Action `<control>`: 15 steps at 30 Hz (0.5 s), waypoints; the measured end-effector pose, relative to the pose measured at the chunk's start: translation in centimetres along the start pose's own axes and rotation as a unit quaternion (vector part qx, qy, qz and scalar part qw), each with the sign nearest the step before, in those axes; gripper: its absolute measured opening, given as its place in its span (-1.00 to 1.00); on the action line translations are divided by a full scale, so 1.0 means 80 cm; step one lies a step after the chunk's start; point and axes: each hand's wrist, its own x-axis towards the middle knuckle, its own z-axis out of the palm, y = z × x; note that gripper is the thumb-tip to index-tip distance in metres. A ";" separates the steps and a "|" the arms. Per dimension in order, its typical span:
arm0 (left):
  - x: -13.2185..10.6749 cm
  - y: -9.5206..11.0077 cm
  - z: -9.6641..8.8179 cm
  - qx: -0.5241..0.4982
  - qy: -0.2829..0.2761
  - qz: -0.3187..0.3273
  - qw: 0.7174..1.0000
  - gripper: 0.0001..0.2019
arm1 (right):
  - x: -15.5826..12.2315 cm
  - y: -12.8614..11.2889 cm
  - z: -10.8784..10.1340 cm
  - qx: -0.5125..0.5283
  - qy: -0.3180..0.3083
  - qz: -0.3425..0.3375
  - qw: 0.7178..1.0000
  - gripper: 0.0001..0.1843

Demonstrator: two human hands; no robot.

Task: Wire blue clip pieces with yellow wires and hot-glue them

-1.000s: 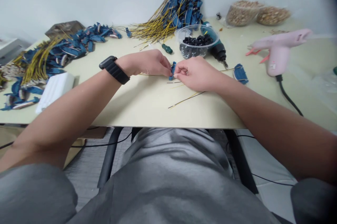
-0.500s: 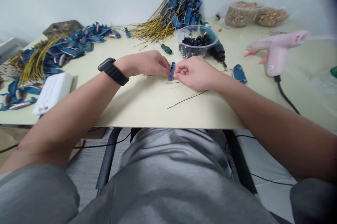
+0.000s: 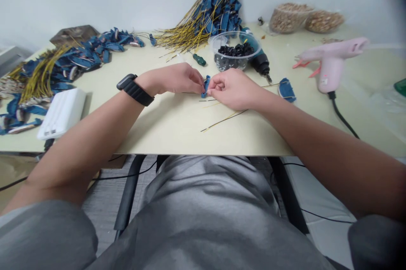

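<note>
A small blue piece (image 3: 204, 89) stands just above or on the table (image 3: 171, 135), which of the two I cannot tell, in the narrow gap between the two sets of fingertips, its long side running away from the person. The left hand (image 3: 177, 77) has thumb and forefinger closed on its left edge; the right hand (image 3: 234, 88) pinches it from the right, fingers curled, so the piece is grasped from both sides, with its top and its near end showing between them. The exact contact under the right fingertips is hidden. A thin dark wire runs out to the left below the left hand, and a black and yellow wire pair (image 3: 223, 121) lies on the table nearer the person, passing under the right wrist. Beyond that wrist rests a second blue part (image 3: 286, 89), flat and rounded. Behind the hands are a green-handled screwdriver (image 3: 199, 59), a clear bowl (image 3: 213, 44) of black parts (image 3: 236, 51), and a drill (image 3: 261, 65); farther right lies a pink glue gun (image 3: 333, 61).
</note>
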 end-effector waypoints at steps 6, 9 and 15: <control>-0.001 0.000 0.001 0.004 0.009 -0.009 1.000 -0.57 | 0.001 0.002 -0.001 0.018 -0.008 0.005 1.000 -0.81; 0.000 0.003 0.000 0.009 0.002 -0.015 1.000 -0.57 | 0.002 0.004 -0.005 0.022 -0.020 0.007 1.000 -0.80; 0.003 0.003 -0.004 0.016 -0.011 -0.015 1.000 -0.58 | 0.002 0.007 -0.007 0.025 -0.014 0.004 1.000 -0.77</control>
